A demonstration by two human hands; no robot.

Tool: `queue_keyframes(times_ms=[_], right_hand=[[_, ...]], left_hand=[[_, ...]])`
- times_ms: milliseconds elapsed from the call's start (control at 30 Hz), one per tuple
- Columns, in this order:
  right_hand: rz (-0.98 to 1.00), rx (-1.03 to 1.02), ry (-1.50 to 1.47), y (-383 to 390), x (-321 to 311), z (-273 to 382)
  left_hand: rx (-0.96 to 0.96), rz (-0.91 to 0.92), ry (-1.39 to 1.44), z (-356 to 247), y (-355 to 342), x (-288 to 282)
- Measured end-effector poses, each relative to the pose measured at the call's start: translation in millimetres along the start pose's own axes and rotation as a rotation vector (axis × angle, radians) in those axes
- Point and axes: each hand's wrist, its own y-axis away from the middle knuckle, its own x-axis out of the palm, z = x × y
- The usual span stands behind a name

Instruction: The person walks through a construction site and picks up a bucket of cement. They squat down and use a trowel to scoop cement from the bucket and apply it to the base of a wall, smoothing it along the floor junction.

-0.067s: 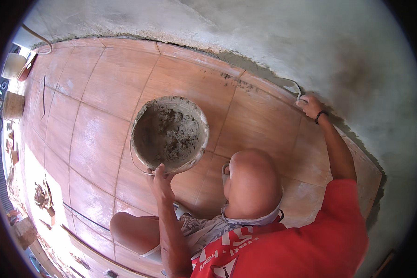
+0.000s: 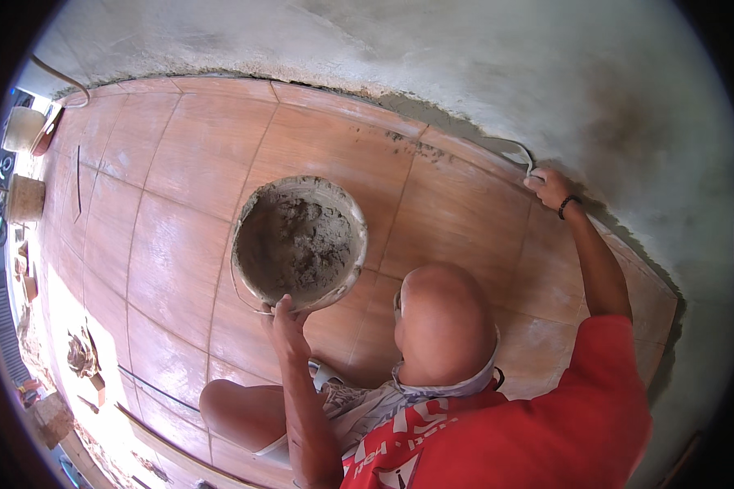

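Observation:
My left hand (image 2: 287, 330) grips the near rim of a round bucket (image 2: 355, 273), its thumb over the edge. Grey wet mortar (image 2: 311, 236) lies in clumps inside, and more is smeared on the walls. Out to the right, my right hand (image 2: 551, 187) is closed around the handle of a trowel (image 2: 507, 147). The trowel's blade lies against a strip of fresh mortar (image 2: 432, 112) along the joint between the grey wall and the top of the skirting tiles (image 2: 465, 153). A dark bracelet is on my right wrist.
A rough grey plastered wall (image 2: 497, 57) curves around the far and right sides. Reddish-brown tiles (image 2: 179, 220) cover the floor, with mortar crumbs (image 2: 420, 148) near the skirting. Pots (image 2: 26, 198) stand at the left edge, and a thin dark rod (image 2: 78, 183) lies nearby.
The view has shifted slightly. My left hand stays on the bucket's rim, and the trowel in my right hand keeps nearly the same place along the wall.

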Motion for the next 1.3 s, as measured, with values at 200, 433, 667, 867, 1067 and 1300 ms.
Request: queue_keyframes(times_ms=[200,433,667,867,1067,1300], right_hand=[[-0.149,-0.123,0.054,53.3,-13.1,-14.5],[-0.129,-0.203,-0.133,12.7,59.5,69.1],[-0.126,-0.127,-0.23,-7.9,52.4,19.4],[-0.084,0.001,-0.045,24.1,-2.4,10.9],[-0.104,-0.238,-0.043,60.6,-26.7,41.3],[-0.075,-0.21,0.23,-15.9,16.2,90.9]], left_hand=[[-0.013,0.018,-0.062,-9.5,0.9,1.7],[-0.068,0.163,-0.17,-27.5,-31.8,-21.3],[-0.273,0.153,-0.246,-68.7,-57.3,-11.7],[-0.333,0.217,-0.486,-100.3,-88.7,-33.7],[-0.34,0.376,-0.576,-147.3,-125.0,-18.6],[-0.123,0.472,-0.683,-146.5,-148.7,-13.5]])
